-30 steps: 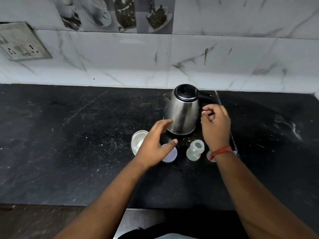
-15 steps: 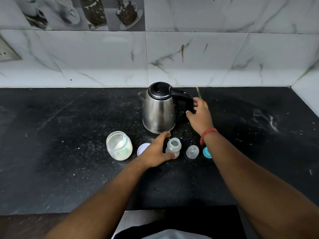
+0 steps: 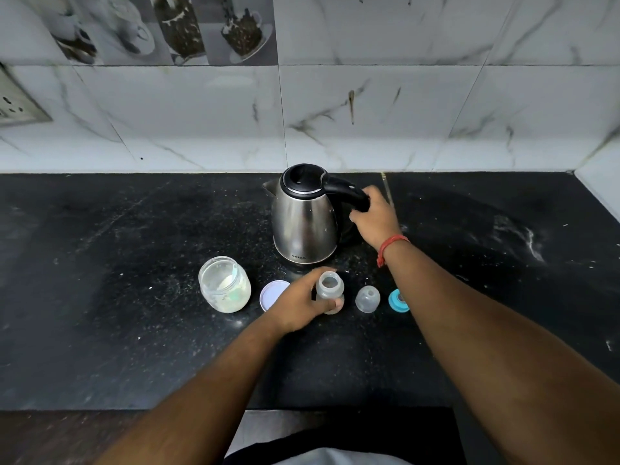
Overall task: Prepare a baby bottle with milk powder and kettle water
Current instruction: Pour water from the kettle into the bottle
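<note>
A steel kettle (image 3: pixel 303 226) with a black lid and handle stands upright at the middle back of the black counter (image 3: pixel 117 297). My right hand (image 3: pixel 374 218) is closed around its handle. In front of it a small clear baby bottle (image 3: pixel 329 287) stands open-topped, and my left hand (image 3: pixel 297 303) grips it from the left. Left of that hand lies a white lid (image 3: pixel 272 292), then an open glass jar (image 3: pixel 224 285) with pale milk powder and a scoop inside. Right of the bottle sit a clear cap (image 3: pixel 367 299) and a blue teat ring (image 3: pixel 398 301).
A marble-tiled wall (image 3: pixel 335 122) rises behind the counter, with a socket plate (image 3: pixel 16 107) at the far left. The counter's front edge (image 3: pixel 134 409) runs near my body. A wall corner closes the counter at the far right.
My left hand moved right from the lid and took hold of the baby bottle. My right hand shifted onto the kettle handle and closed around it. The view panned slightly.
</note>
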The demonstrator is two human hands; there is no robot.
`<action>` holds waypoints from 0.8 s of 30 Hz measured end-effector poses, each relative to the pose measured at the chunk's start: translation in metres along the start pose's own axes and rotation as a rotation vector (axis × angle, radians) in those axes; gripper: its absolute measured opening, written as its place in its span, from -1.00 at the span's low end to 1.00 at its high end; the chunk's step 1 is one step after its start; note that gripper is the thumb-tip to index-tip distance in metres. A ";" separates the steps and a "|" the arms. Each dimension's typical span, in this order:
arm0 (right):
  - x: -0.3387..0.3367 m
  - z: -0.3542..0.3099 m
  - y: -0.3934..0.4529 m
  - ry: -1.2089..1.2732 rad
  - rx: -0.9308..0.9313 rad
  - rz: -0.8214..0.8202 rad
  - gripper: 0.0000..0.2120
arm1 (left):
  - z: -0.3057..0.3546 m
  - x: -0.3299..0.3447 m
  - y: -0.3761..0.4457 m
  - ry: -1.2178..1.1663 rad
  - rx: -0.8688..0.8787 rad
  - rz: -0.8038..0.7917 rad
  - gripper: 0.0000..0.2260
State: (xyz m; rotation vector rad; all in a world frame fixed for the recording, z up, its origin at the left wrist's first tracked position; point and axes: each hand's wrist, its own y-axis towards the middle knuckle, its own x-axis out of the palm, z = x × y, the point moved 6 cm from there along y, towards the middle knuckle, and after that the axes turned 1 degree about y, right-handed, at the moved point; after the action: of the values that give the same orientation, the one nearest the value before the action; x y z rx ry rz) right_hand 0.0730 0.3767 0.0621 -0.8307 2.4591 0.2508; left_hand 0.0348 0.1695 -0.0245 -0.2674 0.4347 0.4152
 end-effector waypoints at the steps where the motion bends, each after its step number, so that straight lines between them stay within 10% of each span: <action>1: 0.000 -0.001 -0.002 0.009 -0.006 -0.021 -0.82 | 0.000 -0.003 -0.002 -0.016 0.002 0.021 -0.55; 8: 0.011 0.002 -0.016 0.335 0.059 -0.134 -0.76 | 0.015 -0.032 -0.019 -0.112 0.022 0.203 -0.58; 24: -0.007 -0.010 -0.055 0.714 0.143 0.200 -0.71 | 0.058 -0.132 -0.044 -0.252 0.224 0.503 -0.64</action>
State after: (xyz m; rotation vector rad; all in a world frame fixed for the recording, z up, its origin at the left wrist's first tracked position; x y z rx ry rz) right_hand 0.1065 0.3334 0.0738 -0.6884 3.1810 -0.1920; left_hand -0.0347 0.1067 0.0936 0.1186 0.2926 0.8750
